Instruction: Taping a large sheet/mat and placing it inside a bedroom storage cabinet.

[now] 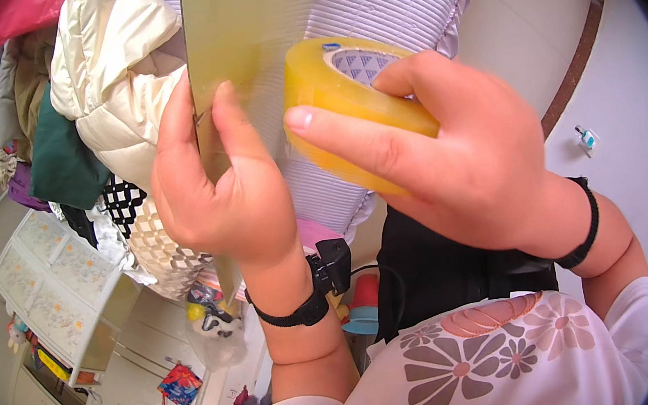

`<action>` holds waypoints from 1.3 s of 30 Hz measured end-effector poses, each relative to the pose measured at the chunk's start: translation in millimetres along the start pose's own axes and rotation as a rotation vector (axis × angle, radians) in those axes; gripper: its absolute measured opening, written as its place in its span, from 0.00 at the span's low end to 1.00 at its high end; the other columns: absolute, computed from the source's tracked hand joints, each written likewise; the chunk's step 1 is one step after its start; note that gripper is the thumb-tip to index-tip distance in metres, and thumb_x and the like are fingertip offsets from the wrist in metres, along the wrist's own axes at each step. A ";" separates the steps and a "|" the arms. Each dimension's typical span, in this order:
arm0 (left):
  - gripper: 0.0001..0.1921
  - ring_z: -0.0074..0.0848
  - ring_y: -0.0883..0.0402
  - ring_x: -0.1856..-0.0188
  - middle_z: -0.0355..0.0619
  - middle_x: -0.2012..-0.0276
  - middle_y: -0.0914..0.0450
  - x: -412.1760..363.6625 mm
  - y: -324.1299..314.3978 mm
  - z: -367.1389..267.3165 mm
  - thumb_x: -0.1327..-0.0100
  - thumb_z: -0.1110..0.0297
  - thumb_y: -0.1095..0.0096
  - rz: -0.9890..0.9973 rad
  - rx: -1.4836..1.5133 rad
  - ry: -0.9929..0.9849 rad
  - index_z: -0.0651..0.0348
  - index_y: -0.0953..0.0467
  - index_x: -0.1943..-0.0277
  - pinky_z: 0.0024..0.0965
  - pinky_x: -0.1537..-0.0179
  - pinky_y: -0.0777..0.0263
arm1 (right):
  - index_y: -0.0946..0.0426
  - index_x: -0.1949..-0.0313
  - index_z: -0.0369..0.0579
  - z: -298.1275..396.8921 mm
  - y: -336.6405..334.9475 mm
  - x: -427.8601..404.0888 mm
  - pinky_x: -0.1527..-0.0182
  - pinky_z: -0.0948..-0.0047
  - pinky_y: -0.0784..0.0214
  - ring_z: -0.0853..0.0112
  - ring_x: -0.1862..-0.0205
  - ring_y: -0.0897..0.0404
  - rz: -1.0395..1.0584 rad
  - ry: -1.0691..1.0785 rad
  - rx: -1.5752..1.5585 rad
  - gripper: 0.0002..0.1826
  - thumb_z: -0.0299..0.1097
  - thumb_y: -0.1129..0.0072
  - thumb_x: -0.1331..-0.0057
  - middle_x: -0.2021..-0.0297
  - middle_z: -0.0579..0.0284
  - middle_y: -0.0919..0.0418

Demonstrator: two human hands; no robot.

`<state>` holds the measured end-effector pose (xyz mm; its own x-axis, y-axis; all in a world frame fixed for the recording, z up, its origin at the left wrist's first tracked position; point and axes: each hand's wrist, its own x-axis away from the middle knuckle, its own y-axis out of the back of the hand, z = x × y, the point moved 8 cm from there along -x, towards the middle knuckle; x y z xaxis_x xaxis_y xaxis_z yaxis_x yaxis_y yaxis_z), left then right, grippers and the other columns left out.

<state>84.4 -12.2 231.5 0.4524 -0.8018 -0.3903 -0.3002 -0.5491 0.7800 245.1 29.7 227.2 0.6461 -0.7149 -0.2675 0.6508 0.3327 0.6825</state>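
A large roll of clear yellowish packing tape (313, 80) is gripped in my right hand (464, 139), its thumb inside the patterned cardboard core and a finger stretched along the outer face. To the left of the roll, my left hand (222, 185) pinches the edge of a flat panel (249, 20) with a pale greenish-yellow, shiny face. The panel stands edge-on towards me and rises past the top of the view. Its material cannot be told. The roll is close to the panel's face; whether a strip of tape joins them is not clear.
Behind the panel lies a quilted lilac bed cover (395, 0). Cream padded bedding (110, 96), a dark green cloth (60, 159) and other fabrics are heaped at the left. Farther off stand a flower-patterned cabinet (48, 272) and a clear plastic bag (219, 341) of toys.
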 end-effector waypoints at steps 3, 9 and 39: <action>0.13 0.26 0.16 0.56 0.52 0.55 0.15 -1.4 3.8 1.2 0.37 0.81 0.34 -0.010 0.003 0.014 0.73 0.22 0.50 0.27 0.53 0.22 | 0.19 0.45 0.71 3.7 5.1 -3.3 0.75 0.72 0.32 0.68 0.74 0.25 -0.012 -0.034 -0.018 0.34 0.27 0.28 0.55 0.69 0.61 0.26; 0.12 0.26 0.16 0.55 0.51 0.55 0.16 -5.5 -3.0 3.5 0.37 0.81 0.34 0.047 0.024 0.012 0.73 0.22 0.50 0.27 0.52 0.23 | 0.20 0.44 0.71 -15.6 -18.8 -5.9 0.74 0.72 0.31 0.67 0.73 0.25 -0.011 -0.057 0.018 0.37 0.26 0.29 0.56 0.68 0.61 0.26; 0.30 0.33 0.25 0.69 0.46 0.67 0.22 -21.7 -3.1 1.6 0.51 0.85 0.39 0.364 -0.002 -0.389 0.55 0.20 0.42 0.32 0.63 0.29 | 0.23 0.41 0.74 -17.5 -40.9 -18.7 0.73 0.71 0.30 0.67 0.72 0.24 0.011 -0.108 0.062 0.37 0.27 0.29 0.53 0.67 0.62 0.26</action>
<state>74.1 6.5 236.8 -0.0258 -0.9688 -0.2466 -0.3782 -0.2189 0.8995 213.4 40.2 192.4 0.6037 -0.7749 -0.1871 0.6160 0.3044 0.7266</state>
